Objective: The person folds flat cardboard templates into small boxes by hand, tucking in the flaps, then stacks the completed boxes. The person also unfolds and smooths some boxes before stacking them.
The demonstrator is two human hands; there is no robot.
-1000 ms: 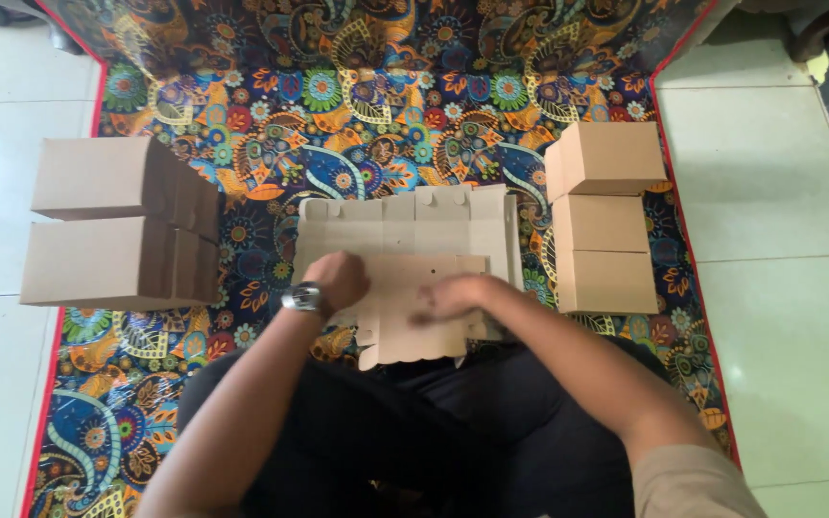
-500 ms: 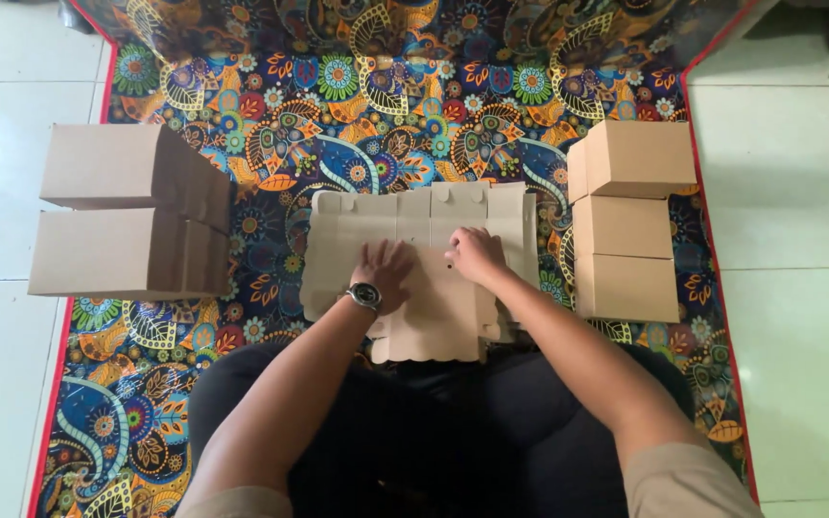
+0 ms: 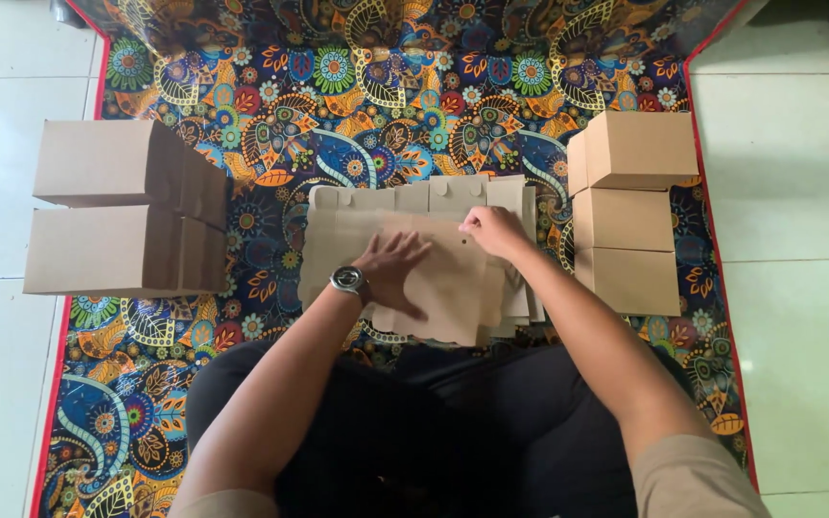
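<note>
Two folded cardboard boxes (image 3: 127,206) sit at nine o'clock, then the left hand (image 3: 390,273) lies open and flat on the stack of flat box blanks (image 3: 414,245), long axis left-to-right, whose far edge the right hand (image 3: 493,230) pinches at twelve, before three boxes (image 3: 630,211) at three o'clock.

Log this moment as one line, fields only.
left hand: flat on top cardboard blank | right hand: pinching blank's far edge | blank stack: on patterned mat | folded boxes: both sides
</note>
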